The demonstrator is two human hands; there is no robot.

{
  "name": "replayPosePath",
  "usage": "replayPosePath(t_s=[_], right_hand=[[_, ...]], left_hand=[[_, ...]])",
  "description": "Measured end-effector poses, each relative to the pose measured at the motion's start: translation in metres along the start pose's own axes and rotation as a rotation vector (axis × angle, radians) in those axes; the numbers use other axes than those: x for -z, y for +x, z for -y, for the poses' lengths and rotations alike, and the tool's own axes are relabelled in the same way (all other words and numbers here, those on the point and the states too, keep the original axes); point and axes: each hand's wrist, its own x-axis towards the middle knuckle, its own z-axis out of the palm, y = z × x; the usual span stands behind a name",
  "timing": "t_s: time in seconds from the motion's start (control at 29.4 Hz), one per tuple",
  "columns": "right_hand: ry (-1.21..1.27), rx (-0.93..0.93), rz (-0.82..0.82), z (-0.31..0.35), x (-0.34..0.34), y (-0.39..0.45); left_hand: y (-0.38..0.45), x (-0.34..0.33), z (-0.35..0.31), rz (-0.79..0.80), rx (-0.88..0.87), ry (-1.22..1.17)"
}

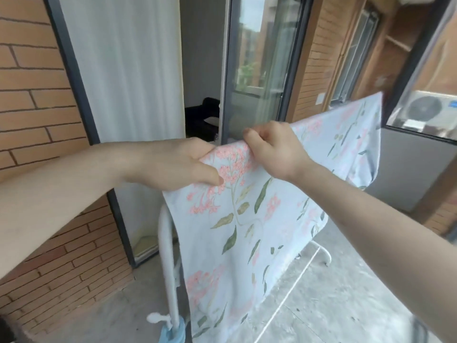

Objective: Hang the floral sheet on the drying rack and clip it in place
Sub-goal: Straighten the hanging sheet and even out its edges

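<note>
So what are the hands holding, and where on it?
Both the left hand and right hand grip the floral sheet along its top edge.

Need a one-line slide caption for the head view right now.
Both hands, left hand and right hand, grip the floral sheet draped over the white drying rack.

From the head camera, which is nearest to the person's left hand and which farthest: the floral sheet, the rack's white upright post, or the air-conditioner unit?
1. Floral sheet: gripped by the left hand at its top edge.
2. White upright post: below that hand, lower left.
3. Air-conditioner unit: far right, behind glass.
</note>
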Motion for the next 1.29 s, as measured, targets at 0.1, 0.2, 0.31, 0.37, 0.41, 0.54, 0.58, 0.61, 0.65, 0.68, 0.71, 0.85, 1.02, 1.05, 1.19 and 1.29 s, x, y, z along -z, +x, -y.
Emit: replayPosePath(t_s=[0.1,0.2,0.31,0.37,0.41,0.54,0.58,0.61,0.65,0.68,0.71,0.85,1.02,1.05,1.19,1.29], right_hand=[[-0.05,-0.125,-0.013,-0.001,-0.001,-0.001],[-0.001,-0.289,-0.101,0.004,-0.006,-0.006],[0.1,-0.592,-0.273,0.015,0.001,-0.01],[0.186,-0.816,-0.317,0.024,0.007,-0.012],[0.291,-0.899,-0.294,0.026,0.008,-0.011],[0.477,-1.022,-0.252,0.042,0.03,-0.024],[0.483,-1.029,-0.298,0.047,0.038,-0.028],[0.458,-1.027,-0.362,0.05,0.047,-0.035],[0.44,-1.029,-0.407,0.052,0.053,-0.038],[0.403,-1.045,-0.431,0.053,0.061,-0.041],[0.356,-1.074,-0.436,0.054,0.063,-0.042],[0.154,-1.112,-0.458,0.052,0.103,-0.053],[0.042,-1.149,-0.402,0.045,0.129,-0.082],[0.06,-1.153,-0.418,0.043,0.13,-0.09],[-0.055,-1.165,-0.424,0.035,0.142,-0.105],[-0.188,-1.171,-0.361,0.036,0.147,-0.112]], left_hand=[[0.016,0.01,-0.004,0.182,-0.031,0.01],[0.029,0.016,-0.003,0.228,-0.049,0.036],[0.038,0.014,-0.007,0.185,-0.082,0.081],[0.043,0.011,-0.014,0.18,-0.18,0.088],[0.046,0.006,-0.014,0.155,-0.187,0.051],[0.055,-0.013,-0.027,0.228,-0.278,-0.12],[0.056,-0.018,-0.032,0.262,-0.309,-0.152],[0.055,-0.026,-0.04,0.307,-0.343,-0.165],[0.054,-0.032,-0.046,0.326,-0.361,-0.169],[0.057,-0.04,-0.053,0.334,-0.38,-0.183],[0.06,-0.046,-0.057,0.329,-0.385,-0.207],[0.065,-0.065,-0.094,0.348,-0.491,-0.2],[0.074,-0.071,-0.114,0.532,-0.652,0.094],[0.083,-0.068,-0.115,0.547,-0.682,0.168],[0.14,-0.046,-0.12,0.327,-0.793,0.302],[0.194,-0.04,-0.125,0.014,-0.923,0.294]])
